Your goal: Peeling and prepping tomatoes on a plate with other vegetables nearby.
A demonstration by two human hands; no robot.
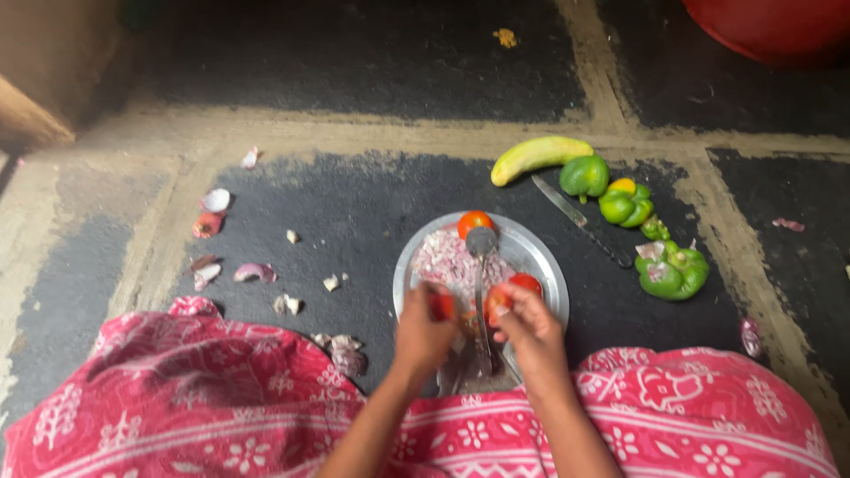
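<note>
My left hand (423, 329) and my right hand (531, 332) are over the near side of a round steel plate (544, 261) on the floor. Between them stands an upright floor-cutter blade (481, 292) with a round tip. Each hand grips a red tomato piece (500, 299) against the blade, one on either side. A pile of chopped pink onion (447, 259) fills the plate's far left. One whole tomato (475, 221) rests at the plate's far rim, another tomato (527, 282) lies by my right hand.
To the right lie a knife (580, 217), a pale yellow-green banana-shaped vegetable (538, 155) and several green bell peppers (673, 270). Onion peels (255, 272) scatter over the dark stone floor at left. My red patterned clothing (221, 398) covers both knees. A red tub (770, 26) stands far right.
</note>
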